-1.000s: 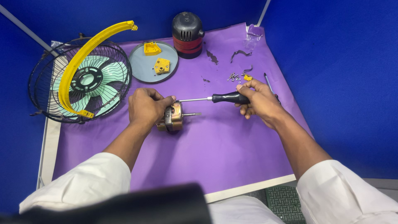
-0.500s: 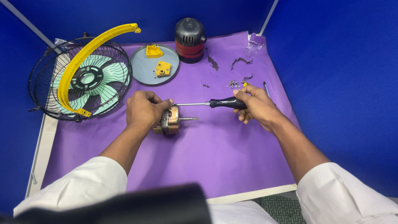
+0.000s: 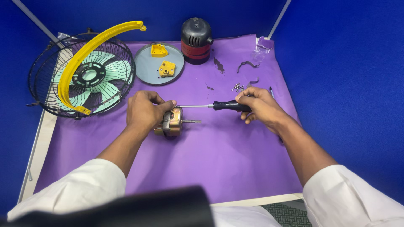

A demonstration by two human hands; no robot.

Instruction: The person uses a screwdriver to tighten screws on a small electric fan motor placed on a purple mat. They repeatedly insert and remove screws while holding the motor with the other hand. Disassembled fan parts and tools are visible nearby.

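Purple mat (image 3: 219, 159) | left hand (image 3: 145, 111) grips motor (image 3: 171, 122) | right hand (image 3: 259, 107) grips screwdriver (image 3: 219, 106), tip at motor

Only one package seen: a small clear plastic bag (image 3: 264, 43), crumpled, lay at the far right corner of the purple surface (image 3: 219, 155), close against the blue wall and well apart from both hands. Looked transparent and colourless, with the purple showing through; contents could not be told. No labels, signs or screens visible anywhere else.
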